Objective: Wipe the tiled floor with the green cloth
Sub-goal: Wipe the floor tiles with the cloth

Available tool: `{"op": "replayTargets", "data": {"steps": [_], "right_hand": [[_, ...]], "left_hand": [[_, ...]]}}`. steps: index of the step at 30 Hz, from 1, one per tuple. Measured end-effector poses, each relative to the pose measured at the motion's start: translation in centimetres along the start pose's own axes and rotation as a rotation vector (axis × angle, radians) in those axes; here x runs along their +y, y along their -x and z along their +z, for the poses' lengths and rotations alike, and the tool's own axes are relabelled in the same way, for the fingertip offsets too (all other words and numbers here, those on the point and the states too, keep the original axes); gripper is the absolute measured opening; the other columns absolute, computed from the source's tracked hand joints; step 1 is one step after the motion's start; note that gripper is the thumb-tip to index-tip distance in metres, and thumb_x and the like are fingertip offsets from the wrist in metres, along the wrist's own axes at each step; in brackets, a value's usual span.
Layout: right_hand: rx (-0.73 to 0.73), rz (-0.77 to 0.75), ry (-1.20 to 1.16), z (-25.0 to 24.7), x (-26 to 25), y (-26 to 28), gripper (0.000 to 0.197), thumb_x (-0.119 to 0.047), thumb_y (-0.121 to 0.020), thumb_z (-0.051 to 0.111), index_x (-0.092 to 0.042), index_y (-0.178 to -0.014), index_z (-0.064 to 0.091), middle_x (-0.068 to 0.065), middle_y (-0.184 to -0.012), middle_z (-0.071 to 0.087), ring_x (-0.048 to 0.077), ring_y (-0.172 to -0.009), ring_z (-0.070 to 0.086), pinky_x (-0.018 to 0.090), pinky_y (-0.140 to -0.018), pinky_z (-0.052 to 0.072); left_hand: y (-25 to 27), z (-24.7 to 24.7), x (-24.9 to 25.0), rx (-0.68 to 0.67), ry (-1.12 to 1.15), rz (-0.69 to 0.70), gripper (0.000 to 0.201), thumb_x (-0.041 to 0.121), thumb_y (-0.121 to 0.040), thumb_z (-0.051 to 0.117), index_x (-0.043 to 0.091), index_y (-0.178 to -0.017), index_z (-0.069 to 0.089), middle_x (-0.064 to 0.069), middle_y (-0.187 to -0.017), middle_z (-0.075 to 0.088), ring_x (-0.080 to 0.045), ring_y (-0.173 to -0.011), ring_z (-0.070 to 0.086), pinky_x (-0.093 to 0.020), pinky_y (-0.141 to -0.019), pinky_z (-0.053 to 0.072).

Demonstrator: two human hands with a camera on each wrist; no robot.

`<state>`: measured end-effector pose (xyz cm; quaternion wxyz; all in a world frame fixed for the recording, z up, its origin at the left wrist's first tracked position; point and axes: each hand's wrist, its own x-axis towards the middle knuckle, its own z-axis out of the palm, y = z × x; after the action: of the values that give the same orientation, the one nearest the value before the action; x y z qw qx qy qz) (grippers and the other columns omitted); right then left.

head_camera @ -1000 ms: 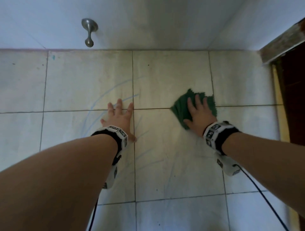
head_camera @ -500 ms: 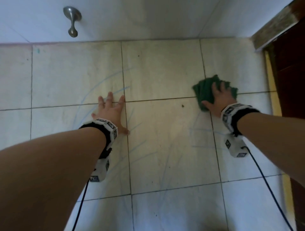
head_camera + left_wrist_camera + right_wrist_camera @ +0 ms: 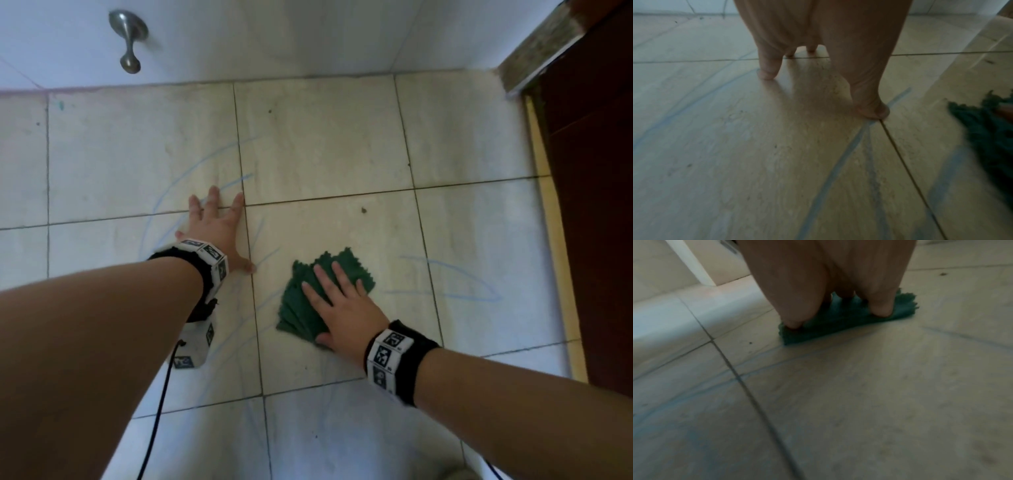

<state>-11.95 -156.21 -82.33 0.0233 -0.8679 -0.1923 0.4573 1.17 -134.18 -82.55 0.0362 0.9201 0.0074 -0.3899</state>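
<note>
Wiping under way, unfinished: right hand point(image 3: 342, 308), fingers flat, pressed green cloth point(image 3: 301, 308) on tiled floor point(image 3: 325, 144); left hand point(image 3: 215, 226) splayed, bracing; blue streaks point(image 3: 455, 274) remaining.

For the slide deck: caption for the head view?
Right hand presses green cloth on tiled floor; left hand braces flat.

Pale square floor tiles point(image 3: 325, 144) with dark grout lines, faint blue curved marks point(image 3: 455, 274), white wall point(image 3: 274, 37), metal doorstop point(image 3: 128, 41), dark wooden door point(image 3: 596, 171) at right
</note>
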Motion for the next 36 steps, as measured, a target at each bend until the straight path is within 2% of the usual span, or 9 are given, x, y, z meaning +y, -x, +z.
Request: {"op": "replayTargets", "data": {"steps": [2,7,10,12,14,19,23,31,36], "right_hand": [[0.043,0.043,0.003,-1.1,2.3,-0.6,0.094,-0.051,-0.097,0.053,-0.027,-0.157,-0.014,0.005,-0.162,-0.029,0.034,-0.149,-0.023,0.056,-0.120,0.003],[0.289,0.450,-0.178,-7.8,14.9,-2.8,0.090,-0.053,-0.098,0.049,-0.021,-0.159,-0.010,0.012,-0.165,-0.016,0.040,-0.151,-0.011,0.051,-0.123,0.006],[0.292,0.660,-0.230,-9.7,20.9,-2.7,0.087,-0.055,-0.100,0.042,-0.019,-0.158,-0.011,0.015,-0.165,-0.013,0.042,-0.150,-0.006,0.052,-0.123,0.008],[0.321,0.714,-0.257,-9.3,21.3,-2.8,0.084,-0.054,-0.102,0.038,-0.017,-0.158,-0.012,0.015,-0.165,-0.013,0.042,-0.150,-0.007,0.055,-0.121,0.010],[0.338,0.663,-0.275,-8.6,19.2,-2.8,0.083,-0.052,-0.102,0.038,-0.017,-0.158,-0.013,0.014,-0.165,-0.016,0.042,-0.150,-0.010,0.058,-0.121,0.011],[0.309,0.306,-0.143,-6.8,8.6,-4.0,0.087,-0.054,-0.099,0.040,-0.019,-0.158,-0.013,0.014,-0.163,-0.022,0.042,-0.149,-0.016,0.059,-0.120,0.006],[0.297,0.219,-0.085,-8.6,4.2,-8.1,0.086,-0.061,-0.098,0.035,-0.023,-0.157,-0.014,0.010,-0.162,-0.026,0.039,-0.148,-0.023,0.060,-0.120,0.000],[0.357,0.222,-0.158,-15.6,8.9,-12.3,0.082,-0.061,-0.099,0.034,-0.026,-0.159,-0.011,0.006,-0.164,-0.022,0.034,-0.150,-0.019,0.056,-0.120,-0.002],[0.411,0.523,-0.243,-16.1,19.1,-10.2,0.082,-0.063,-0.099,0.028,-0.020,-0.159,-0.009,0.012,-0.165,-0.015,0.038,-0.151,-0.012,0.056,-0.120,0.001]], "left_hand": [[0.0,0.1,0.1,0.004,-0.001,0.007,0.134,0.049,-0.065,0.088,0.042,-0.154,-0.012,0.004,-0.161,-0.027,-0.030,-0.149,-0.020,-0.069,-0.111,0.024],[-0.2,0.4,0.1,0.026,0.001,0.003,0.133,0.050,-0.065,0.087,0.042,-0.154,-0.012,0.005,-0.161,-0.027,-0.030,-0.149,-0.019,-0.068,-0.112,0.023],[-0.3,0.7,-0.1,0.030,0.021,0.004,0.134,0.050,-0.064,0.088,0.043,-0.154,-0.010,0.006,-0.161,-0.026,-0.029,-0.149,-0.019,-0.067,-0.112,0.022],[-0.3,0.6,-0.2,0.025,0.019,0.007,0.134,0.049,-0.063,0.088,0.043,-0.154,-0.010,0.006,-0.161,-0.026,-0.029,-0.149,-0.020,-0.068,-0.113,0.021],[-0.2,0.5,-0.1,0.016,0.026,-0.001,0.134,0.049,-0.063,0.089,0.043,-0.154,-0.010,0.007,-0.161,-0.026,-0.029,-0.149,-0.020,-0.067,-0.113,0.021],[-0.2,0.1,0.1,0.006,0.025,-0.008,0.136,0.050,-0.062,0.089,0.043,-0.153,-0.012,0.007,-0.160,-0.027,-0.028,-0.149,-0.021,-0.067,-0.113,0.021],[-0.5,0.2,-0.1,0.000,0.043,-0.005,0.135,0.050,-0.063,0.088,0.044,-0.153,-0.013,0.008,-0.159,-0.030,-0.027,-0.149,-0.022,-0.065,-0.115,0.019],[-0.9,0.6,-0.7,0.004,0.045,0.001,0.137,0.052,-0.062,0.088,0.045,-0.152,-0.014,0.007,-0.159,-0.031,-0.027,-0.149,-0.022,-0.066,-0.114,0.020],[-0.8,0.6,-0.6,0.000,0.040,-0.010,0.136,0.052,-0.062,0.087,0.045,-0.152,-0.015,0.007,-0.159,-0.031,-0.027,-0.149,-0.022,-0.064,-0.115,0.019]]}}
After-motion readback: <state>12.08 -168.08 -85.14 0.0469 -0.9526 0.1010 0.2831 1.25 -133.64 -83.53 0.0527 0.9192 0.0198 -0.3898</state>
